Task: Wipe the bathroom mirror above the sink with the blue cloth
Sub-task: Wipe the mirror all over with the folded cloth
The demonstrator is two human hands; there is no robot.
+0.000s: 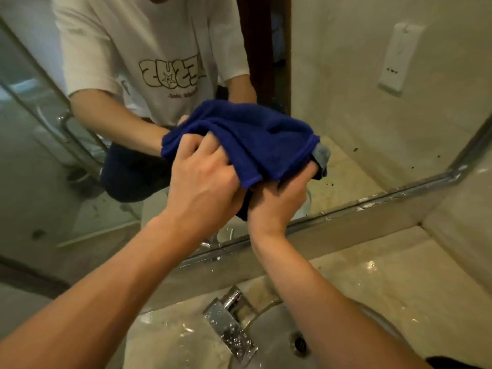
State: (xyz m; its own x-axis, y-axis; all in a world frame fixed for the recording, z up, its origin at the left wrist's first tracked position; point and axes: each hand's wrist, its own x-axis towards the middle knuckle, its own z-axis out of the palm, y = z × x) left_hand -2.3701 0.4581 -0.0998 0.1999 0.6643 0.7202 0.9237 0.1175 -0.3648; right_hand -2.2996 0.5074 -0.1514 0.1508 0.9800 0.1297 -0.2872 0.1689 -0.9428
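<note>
I have the soft, deep-blue terry cloth (pixel 247 139) bunched in both hands, raised in front of the frameless wall mirror (pixel 346 115) above the glossy white basin (pixel 269 339). My left hand (pixel 205 182) curls its fingers into the folds; my right hand (pixel 282 198) pinches the hemmed lower edge. I judge the wiping barely under way: dark specks dot the glass lower right, and I cannot tell whether the cloth touches it. The chrome tap (pixel 229 326) is beaded with droplets.
</note>
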